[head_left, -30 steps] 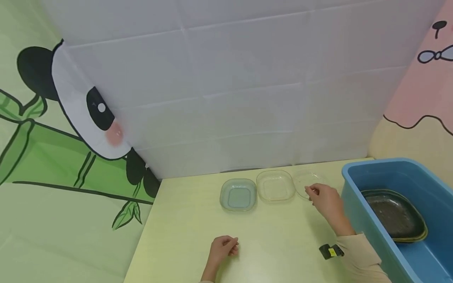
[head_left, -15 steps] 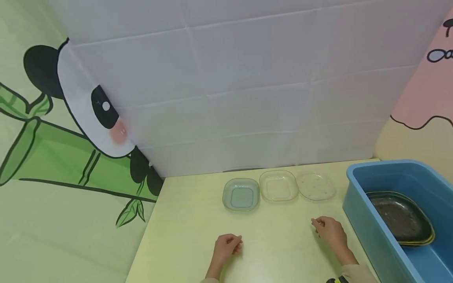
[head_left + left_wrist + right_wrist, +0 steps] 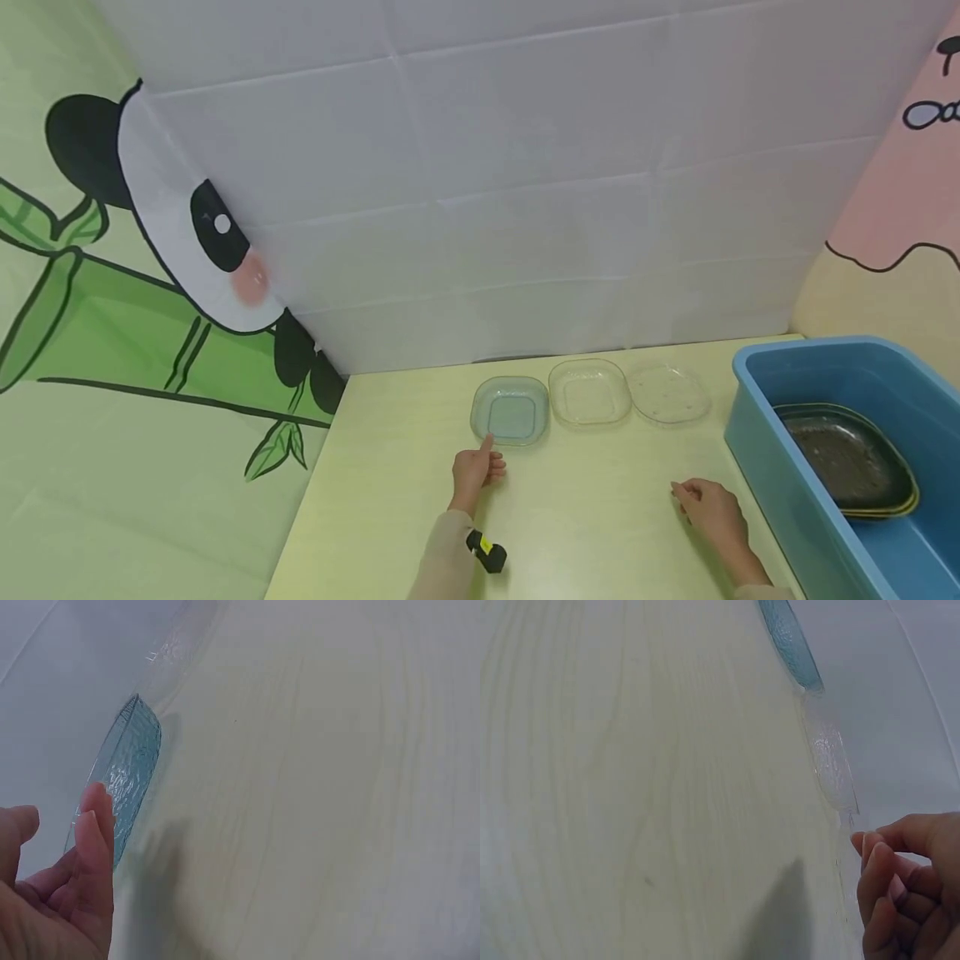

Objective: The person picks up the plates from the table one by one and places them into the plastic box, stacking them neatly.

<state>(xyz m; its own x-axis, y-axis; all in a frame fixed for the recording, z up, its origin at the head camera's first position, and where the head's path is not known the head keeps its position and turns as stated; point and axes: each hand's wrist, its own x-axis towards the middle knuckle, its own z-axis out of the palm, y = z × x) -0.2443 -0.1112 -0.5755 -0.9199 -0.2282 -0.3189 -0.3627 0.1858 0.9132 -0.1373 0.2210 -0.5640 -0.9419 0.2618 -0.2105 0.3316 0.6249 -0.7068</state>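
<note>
My left hand (image 3: 472, 475) reaches to the near edge of a blue-green square glass dish (image 3: 510, 408), a fingertip overlapping its rim in the head view. In the left wrist view, thumb and fingers (image 3: 94, 847) are spread apart, in front of the textured blue-green dish (image 3: 131, 765). My right hand (image 3: 708, 512) hovers over the table's right part, loosely curled with nothing in it. To the right of the blue-green dish sit a clear square glass dish (image 3: 590, 392) and a clear round-cornered plate (image 3: 669, 394), side by side in a row.
A deep blue tub (image 3: 772, 450) stands at the table's right, with dark oval dishes (image 3: 847, 458) stacked inside. The pale yellow table (image 3: 397, 475) ends against a white cloth wall (image 3: 487, 208) behind the row of glassware.
My right hand has drawn back from the clear round-cornered plate towards me. My left hand has moved forward to the near rim of the blue-green dish.
</note>
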